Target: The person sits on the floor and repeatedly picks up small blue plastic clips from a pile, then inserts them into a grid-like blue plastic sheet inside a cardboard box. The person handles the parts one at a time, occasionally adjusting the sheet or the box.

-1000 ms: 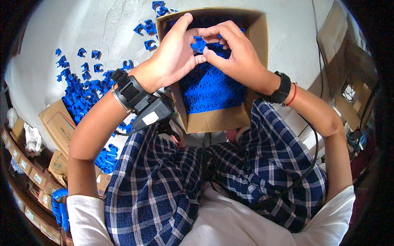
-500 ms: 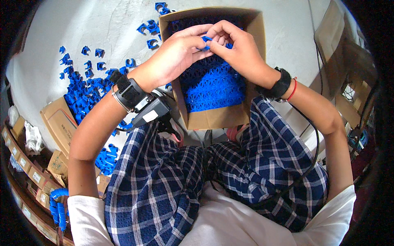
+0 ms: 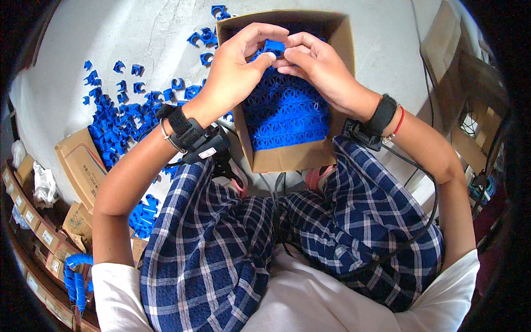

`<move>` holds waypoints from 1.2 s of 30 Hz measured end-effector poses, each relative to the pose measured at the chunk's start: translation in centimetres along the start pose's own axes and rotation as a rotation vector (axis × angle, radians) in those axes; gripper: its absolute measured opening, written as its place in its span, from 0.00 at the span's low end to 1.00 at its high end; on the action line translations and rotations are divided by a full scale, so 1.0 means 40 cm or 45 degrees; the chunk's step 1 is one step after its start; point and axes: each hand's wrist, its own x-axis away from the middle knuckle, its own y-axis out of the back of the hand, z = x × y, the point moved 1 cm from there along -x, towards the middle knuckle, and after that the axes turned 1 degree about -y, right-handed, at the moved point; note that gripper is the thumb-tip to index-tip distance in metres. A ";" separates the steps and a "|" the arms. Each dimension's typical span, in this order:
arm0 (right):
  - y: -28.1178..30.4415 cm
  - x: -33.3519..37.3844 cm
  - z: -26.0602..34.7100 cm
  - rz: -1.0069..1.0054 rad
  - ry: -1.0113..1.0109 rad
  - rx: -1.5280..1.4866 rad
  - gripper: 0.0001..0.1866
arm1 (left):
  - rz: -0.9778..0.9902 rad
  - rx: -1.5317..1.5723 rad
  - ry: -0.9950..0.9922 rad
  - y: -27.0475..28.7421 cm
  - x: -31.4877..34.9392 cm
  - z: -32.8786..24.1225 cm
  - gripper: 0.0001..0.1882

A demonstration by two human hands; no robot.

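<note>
Over the open end of a cardboard box, I hold a blue plastic pipe clip between both hands. My left hand is closed on it, thumb at its lower left and fingers curled over behind. My right hand pinches its right side with thumb and fingertips. Beneath my hands, rows of packed blue pipe clips fill the box. My hands partly hide the box's far part.
Loose blue clips lie heaped on the pale floor at left, with several beside the box. A flattened carton and a row of small boxes stand further left. Black cables run from my wrist straps. Brown furniture stands at right.
The clip has turned and shows more fully between my fingers. My left hand has rotated and its wrist has shifted slightly right; my right hand has lowered a little.
</note>
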 end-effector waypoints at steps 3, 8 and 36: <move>0.001 0.000 0.012 0.008 -0.113 -0.172 0.09 | 0.049 -0.039 0.035 0.001 -0.002 0.004 0.18; 0.007 -0.002 0.013 0.119 -0.160 -0.296 0.10 | 0.079 0.399 0.247 -0.001 0.020 0.010 0.18; 0.096 -0.087 0.026 -0.122 0.659 1.641 0.15 | 0.503 -1.457 -0.264 -0.018 -0.032 0.076 0.27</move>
